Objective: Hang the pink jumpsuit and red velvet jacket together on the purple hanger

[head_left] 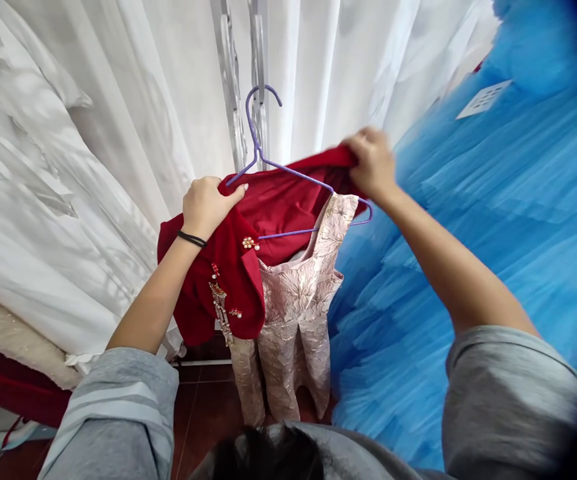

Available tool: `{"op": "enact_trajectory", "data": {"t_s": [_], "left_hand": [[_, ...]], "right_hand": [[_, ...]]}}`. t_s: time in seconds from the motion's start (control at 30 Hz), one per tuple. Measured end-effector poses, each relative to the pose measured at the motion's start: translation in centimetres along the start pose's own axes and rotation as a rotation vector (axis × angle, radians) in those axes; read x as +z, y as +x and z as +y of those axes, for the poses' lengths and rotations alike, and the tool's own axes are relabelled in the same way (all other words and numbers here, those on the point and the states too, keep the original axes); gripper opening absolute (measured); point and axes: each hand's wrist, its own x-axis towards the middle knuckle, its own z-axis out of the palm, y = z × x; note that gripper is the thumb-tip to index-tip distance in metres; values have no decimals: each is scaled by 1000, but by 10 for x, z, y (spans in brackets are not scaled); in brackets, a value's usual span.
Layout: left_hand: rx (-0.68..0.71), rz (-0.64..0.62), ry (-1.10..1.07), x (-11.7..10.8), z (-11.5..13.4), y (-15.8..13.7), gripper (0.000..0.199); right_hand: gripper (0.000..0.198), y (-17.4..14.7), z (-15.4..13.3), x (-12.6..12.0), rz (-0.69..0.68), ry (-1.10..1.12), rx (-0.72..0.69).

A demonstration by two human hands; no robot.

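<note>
A purple wire hanger point(288, 172) carries a pale pink brocade dress point(293, 313) with a red jacket point(228, 267) draped over it. The jacket has gold and pearl trim on its front. My left hand point(207, 203) grips the jacket's left shoulder at the hanger's end; a black band circles that wrist. My right hand point(372, 162) is closed on the red cloth at the hanger's right shoulder. The hanger's hook stands upright between both hands, in front of white fabric.
White gowns and sheer white fabric point(93, 167) fill the left and back. A full blue tulle dress point(493, 233) with a white tag point(483, 99) crowds the right. Dark red floor point(203, 407) shows below, and red cloth point(3, 387) lies at lower left.
</note>
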Motion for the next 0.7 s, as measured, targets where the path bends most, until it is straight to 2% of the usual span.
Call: {"op": "enact_trajectory", "data": {"t_s": [0.07,0.1,0.13,0.2,0.23,0.27,0.3,0.33,0.4,0.47,0.5,0.53,0.63,0.67,0.7], "left_hand": [[2,13,-2,1,0,0,43],[0,19,2,2,0,0,43],[-1,22,7,2,-1,0,42],[-3,13,12,3,-3,0,39],[-1,1,9,4,-3,1,39],[4,-14,5,4,-3,1,38],[8,-30,4,3,-3,1,38],[9,-40,10,3,-2,1,39],[13,-30,45,1,-1,0,44],[22,3,98,0,-1,-2,49],[30,19,124,0,-2,-2,50],[41,27,145,0,-2,-3,50],[66,7,170,0,-5,-4,46],[68,-2,168,0,-6,-3,45],[68,-6,165,0,-6,-3,43]], "right_hand": [[44,7,5,-10,221,-50,97],[42,5,7,-7,215,-48,138],[38,0,10,0,92,-24,165],[25,-14,18,17,-300,48,176],[17,-20,22,23,-446,68,172],[13,-25,26,24,-518,71,178],[13,-26,30,22,-519,56,196],[16,-26,32,15,-447,24,225],[29,-20,33,-2,-149,-71,280],[43,-14,30,-15,132,-120,264],[46,-14,29,-16,125,-94,210],[46,-14,29,-14,-5,-37,136],[36,-21,36,-2,-697,170,-74],[32,-23,39,1,-797,170,-72],[30,-23,43,3,-757,133,-23]]}}
